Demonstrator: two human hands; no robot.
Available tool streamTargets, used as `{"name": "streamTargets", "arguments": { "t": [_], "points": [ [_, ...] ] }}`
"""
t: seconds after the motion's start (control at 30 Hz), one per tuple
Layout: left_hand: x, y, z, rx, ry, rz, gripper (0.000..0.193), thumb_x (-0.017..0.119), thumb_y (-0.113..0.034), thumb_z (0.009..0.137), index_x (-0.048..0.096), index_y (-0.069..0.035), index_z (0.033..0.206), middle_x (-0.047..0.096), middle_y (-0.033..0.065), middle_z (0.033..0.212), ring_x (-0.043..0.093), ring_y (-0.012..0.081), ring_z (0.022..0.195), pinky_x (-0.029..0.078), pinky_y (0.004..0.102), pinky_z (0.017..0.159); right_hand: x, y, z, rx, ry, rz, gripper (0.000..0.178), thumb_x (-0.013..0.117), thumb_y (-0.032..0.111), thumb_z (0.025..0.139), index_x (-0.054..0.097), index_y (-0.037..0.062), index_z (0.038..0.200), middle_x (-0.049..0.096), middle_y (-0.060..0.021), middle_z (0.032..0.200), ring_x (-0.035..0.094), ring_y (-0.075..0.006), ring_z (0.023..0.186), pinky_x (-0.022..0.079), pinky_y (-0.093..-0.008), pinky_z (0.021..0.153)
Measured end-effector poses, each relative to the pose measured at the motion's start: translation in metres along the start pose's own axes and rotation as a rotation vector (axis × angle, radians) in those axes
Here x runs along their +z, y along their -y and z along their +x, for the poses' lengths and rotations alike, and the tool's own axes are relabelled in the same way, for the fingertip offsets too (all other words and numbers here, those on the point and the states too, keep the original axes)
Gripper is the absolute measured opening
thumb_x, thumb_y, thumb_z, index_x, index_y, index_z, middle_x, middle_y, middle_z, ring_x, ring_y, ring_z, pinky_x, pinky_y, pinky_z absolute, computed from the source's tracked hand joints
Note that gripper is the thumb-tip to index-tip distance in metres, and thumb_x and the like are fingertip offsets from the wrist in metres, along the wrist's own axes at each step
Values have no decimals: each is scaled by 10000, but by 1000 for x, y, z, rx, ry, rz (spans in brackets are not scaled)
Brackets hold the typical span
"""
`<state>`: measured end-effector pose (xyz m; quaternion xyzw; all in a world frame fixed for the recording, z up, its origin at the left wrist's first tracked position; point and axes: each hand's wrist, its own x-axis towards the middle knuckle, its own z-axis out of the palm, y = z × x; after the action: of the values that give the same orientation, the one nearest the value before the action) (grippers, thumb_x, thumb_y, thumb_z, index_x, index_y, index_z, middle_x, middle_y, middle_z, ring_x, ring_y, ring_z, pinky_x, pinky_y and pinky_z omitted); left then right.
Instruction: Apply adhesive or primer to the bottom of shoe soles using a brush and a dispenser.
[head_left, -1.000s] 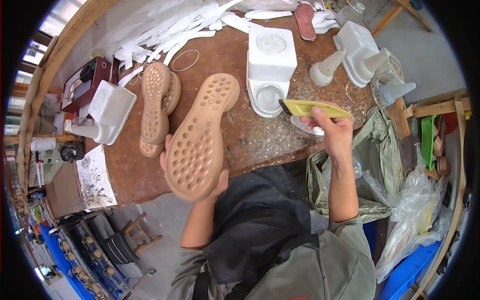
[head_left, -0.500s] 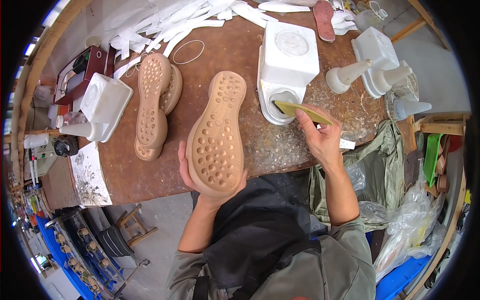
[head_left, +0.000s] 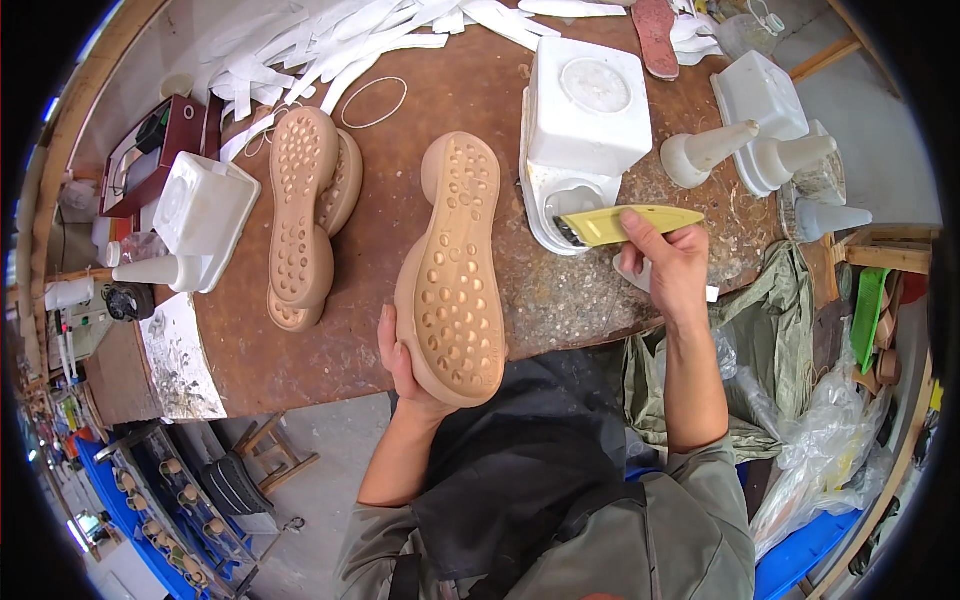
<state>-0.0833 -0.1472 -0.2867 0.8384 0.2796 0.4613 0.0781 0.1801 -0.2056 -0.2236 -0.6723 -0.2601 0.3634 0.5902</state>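
Note:
My left hand [head_left: 408,368] is closed round the heel end of a tan shoe sole [head_left: 455,290], holding it up over the table's front edge with its dimpled face toward me. In my right hand [head_left: 668,262] is a brush with a flat yellow-green handle [head_left: 640,222] and dark bristles. The bristles hang at the rim of the round cup of a white glue dispenser [head_left: 588,110], which has a square tank. Left of the held sole, two more tan soles [head_left: 300,200] lie stacked crosswise on the table.
White strips [head_left: 330,50] are heaped along the far edge by a reddish sole [head_left: 655,38]. Another white dispenser [head_left: 205,215] stands at left, one more [head_left: 765,110] at right. White cones [head_left: 705,152] sit between them. A green-grey cloth [head_left: 770,340] drapes at the right edge.
My right hand has moved right, lifting the brush out of the cup and turning its flat handle into view. The held sole has shifted slightly right and tilted.

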Motion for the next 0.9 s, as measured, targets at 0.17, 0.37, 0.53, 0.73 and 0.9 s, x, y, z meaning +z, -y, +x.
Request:
{"name": "streamTargets", "arguments": {
  "t": [0.17, 0.37, 0.53, 0.73, 0.9],
  "points": [
    [-4, -8, -3, -7, -21, 186, 869, 637, -402, 792, 113, -58, 1395, 256, 265, 1382, 361, 397, 1255, 387, 482, 1002, 1, 52, -52, 18, 32, -2, 141, 662, 92, 840, 651, -44, 875, 614, -53, 642, 526, -84, 484, 380, -207, 434],
    [-17, -26, -14, -144, 200, 479, 844, 509, -532, 825, 126, -81, 1427, 255, 204, 1423, 307, 375, 1291, 289, 525, 1038, 47, 79, -108, -313, 176, 183, 130, 654, 16, 827, 629, -76, 915, 637, -122, 753, 580, -104, 550, 443, -211, 480],
    [-38, -46, -32, -264, 311, 655, 850, 402, -640, 853, 136, -101, 1455, 254, 153, 1457, 261, 358, 1321, 207, 560, 1068, 63, 82, -124, -439, 327, 178, 124, 611, -11, 856, 620, -82, 957, 637, -127, 768, 583, -94, 582, 452, -207, 503],
    [-68, -73, -15, -618, 218, -277, 821, 389, -634, 856, 132, -127, 1449, 247, 132, 1463, 280, 332, 1322, 267, 509, 1063, 64, 91, -151, -547, 226, 149, 127, 606, -18, 851, 613, -94, 952, 637, -135, 758, 583, -112, 575, 451, -214, 500],
    [-92, -89, -6, -848, 74, -1243, 791, 375, -627, 859, 128, -154, 1443, 241, 111, 1468, 300, 307, 1324, 327, 457, 1057, 64, 97, -181, -602, 358, -27, 113, 660, -30, 790, 631, -85, 885, 630, -127, 673, 589, -140, 552, 448, -230, 493]
  ]
}}
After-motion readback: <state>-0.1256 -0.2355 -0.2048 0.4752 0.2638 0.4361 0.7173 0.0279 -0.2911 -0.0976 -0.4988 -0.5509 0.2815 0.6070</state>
